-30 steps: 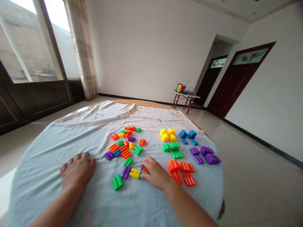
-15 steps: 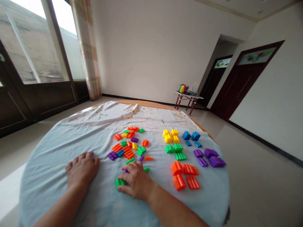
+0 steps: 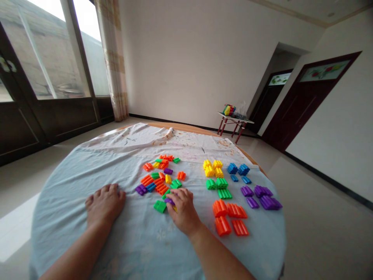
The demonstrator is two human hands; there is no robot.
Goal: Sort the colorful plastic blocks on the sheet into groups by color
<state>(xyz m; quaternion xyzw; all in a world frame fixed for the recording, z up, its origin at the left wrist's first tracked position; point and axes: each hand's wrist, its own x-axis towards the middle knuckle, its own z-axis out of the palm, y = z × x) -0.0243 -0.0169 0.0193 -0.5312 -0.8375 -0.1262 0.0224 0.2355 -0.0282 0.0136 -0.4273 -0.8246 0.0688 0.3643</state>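
My left hand (image 3: 105,204) lies flat on the blue cloth with its fingers stretched out, holding nothing. At the near edge of a mixed heap, my right hand (image 3: 183,210) has its fingers curled round a purple plastic block (image 3: 169,201). A bit of yellow (image 3: 175,209) shows beneath those fingers. Just left of them lies a green ribbed block (image 3: 159,206). Beyond the hand are loose orange blocks (image 3: 161,186), a blue block (image 3: 150,187), purple blocks (image 3: 141,189) and a green block (image 3: 176,184). The palm hides whatever lies under it.
Right of the heap, blocks stand grouped by colour: yellow (image 3: 209,169), green (image 3: 222,183), blue (image 3: 244,169), purple (image 3: 271,202) and orange (image 3: 222,226). The round table wears a pale cloth (image 3: 72,182). A small side table (image 3: 233,116) stands near the far wall.
My right hand has moved away from me and slightly right. The green ribbed block and the purple block shifted the same way. My left hand stays put; the view has turned slightly.
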